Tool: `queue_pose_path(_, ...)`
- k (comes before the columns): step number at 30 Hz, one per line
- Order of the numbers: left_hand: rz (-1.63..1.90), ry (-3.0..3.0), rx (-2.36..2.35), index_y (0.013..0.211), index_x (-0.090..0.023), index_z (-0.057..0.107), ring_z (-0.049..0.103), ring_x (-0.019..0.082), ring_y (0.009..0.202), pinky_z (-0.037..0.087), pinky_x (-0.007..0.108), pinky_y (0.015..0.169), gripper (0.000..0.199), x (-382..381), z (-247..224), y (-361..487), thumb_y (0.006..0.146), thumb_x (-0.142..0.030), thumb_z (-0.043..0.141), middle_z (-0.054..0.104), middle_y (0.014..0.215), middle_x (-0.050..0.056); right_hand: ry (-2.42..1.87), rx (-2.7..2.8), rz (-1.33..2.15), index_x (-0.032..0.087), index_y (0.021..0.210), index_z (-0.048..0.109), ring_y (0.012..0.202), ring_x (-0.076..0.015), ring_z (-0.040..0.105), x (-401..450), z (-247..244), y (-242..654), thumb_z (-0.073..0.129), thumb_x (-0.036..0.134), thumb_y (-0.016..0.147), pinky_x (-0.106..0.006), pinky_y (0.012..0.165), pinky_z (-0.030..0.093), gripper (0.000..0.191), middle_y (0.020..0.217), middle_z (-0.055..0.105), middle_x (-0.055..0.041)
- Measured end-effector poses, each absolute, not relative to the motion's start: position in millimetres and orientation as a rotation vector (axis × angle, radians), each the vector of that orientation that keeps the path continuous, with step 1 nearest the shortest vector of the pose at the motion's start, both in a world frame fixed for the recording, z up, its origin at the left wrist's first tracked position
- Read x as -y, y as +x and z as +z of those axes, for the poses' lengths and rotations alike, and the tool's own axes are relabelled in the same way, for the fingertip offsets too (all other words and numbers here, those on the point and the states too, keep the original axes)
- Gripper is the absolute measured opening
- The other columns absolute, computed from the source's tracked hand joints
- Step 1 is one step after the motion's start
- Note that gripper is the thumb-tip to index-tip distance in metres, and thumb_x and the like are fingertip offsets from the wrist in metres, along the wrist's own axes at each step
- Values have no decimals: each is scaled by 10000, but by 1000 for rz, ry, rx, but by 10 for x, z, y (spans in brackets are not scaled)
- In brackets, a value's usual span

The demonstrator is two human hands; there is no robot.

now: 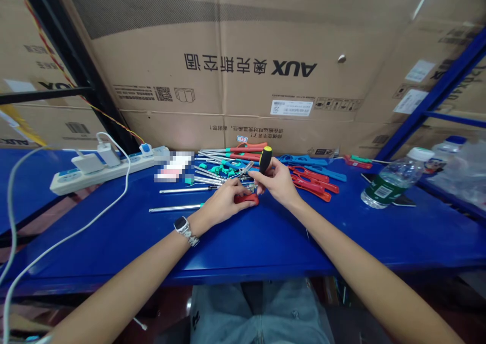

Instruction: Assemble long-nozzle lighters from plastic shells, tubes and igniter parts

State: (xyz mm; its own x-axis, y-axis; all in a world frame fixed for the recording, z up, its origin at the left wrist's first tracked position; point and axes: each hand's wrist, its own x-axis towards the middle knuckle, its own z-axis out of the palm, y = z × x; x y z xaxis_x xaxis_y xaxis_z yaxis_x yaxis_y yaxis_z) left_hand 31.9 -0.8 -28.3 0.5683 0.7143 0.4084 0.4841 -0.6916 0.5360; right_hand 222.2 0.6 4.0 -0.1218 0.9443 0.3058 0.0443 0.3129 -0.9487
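My left hand (224, 202) is closed around a red handle (249, 199) on the blue table. A metal rod (176, 208) with a green collar comes out on the other side of that hand, in line with the handle; their join is hidden. My right hand (279, 182) grips a black-and-yellow screwdriver (266, 159), held upright with its tip down by the left fingertips. Small metal parts there are too small to make out. Just beyond lie several metal rods (212, 174), green plastic pieces (224, 170) and red-handled tools (246, 150).
Red plastic handle parts (311, 184) and blue ones (322, 167) lie right of my hands. Further right stand a water bottle (395, 179) and a dark flat object (403, 200). A power strip (114, 167) with a white cable (94, 217) is at left. Cardboard (243, 96) walls the back.
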Motion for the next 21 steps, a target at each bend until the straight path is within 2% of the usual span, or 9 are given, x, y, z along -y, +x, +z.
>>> queue_pose_path(2,867,2440,-979,1053,-205,796,613,248,897,531,413,823,391,6,-284,314,946,-559,669,617,955,84,-942,1508,1041,258,976,556,473,-162,592,22,55,2274,834,593,727,-333,489,500,501,613,620,48)
queue_pose_path(4,868,2436,-978,1060,-208,796,613,245,895,532,410,821,396,4,-286,307,946,-565,668,620,951,82,-882,1572,1127,243,1053,611,559,-158,630,44,89,2361,777,623,776,-343,571,543,499,729,673,18)
queue_pose_path(7,875,2440,-974,1057,-214,799,611,245,883,534,409,811,417,2,-292,301,937,-591,667,619,931,78,-841,1654,1192,212,993,673,636,-152,651,39,135,2457,765,615,785,-345,646,558,463,825,713,-8)
queue_pose_path(10,885,2436,-981,1052,-215,801,614,251,879,535,410,806,433,-1,-299,300,928,-608,668,624,932,80,-911,1599,1063,217,842,630,557,-153,617,-5,122,2411,841,550,720,-326,558,508,412,714,679,8)
queue_pose_path(13,878,2448,-993,1076,-224,796,623,255,893,535,411,814,418,-5,-305,298,936,-595,664,629,944,80,-953,1489,993,252,781,507,472,-163,597,-35,68,2278,867,551,677,-314,452,435,479,659,652,17)
queue_pose_path(15,873,2459,-1001,1083,-224,794,627,259,898,533,415,821,402,-10,-309,297,938,-577,670,632,952,81,-954,1465,995,264,812,475,447,-166,592,-27,46,2223,872,567,668,-305,427,415,520,632,634,35)
queue_pose_path(17,874,2462,-1002,1069,-221,796,629,262,900,532,417,826,375,-14,-312,296,934,-554,687,637,956,82,-937,1488,1018,263,890,517,460,-156,588,4,54,2233,854,585,694,-302,447,435,506,645,631,45)
queue_pose_path(21,878,2463,-1008,1056,-219,795,628,261,902,525,406,820,332,-9,-312,297,926,-514,715,641,947,76,-849,1626,1150,233,1039,645,610,-153,637,66,121,2377,737,625,809,-334,608,538,464,805,684,0)
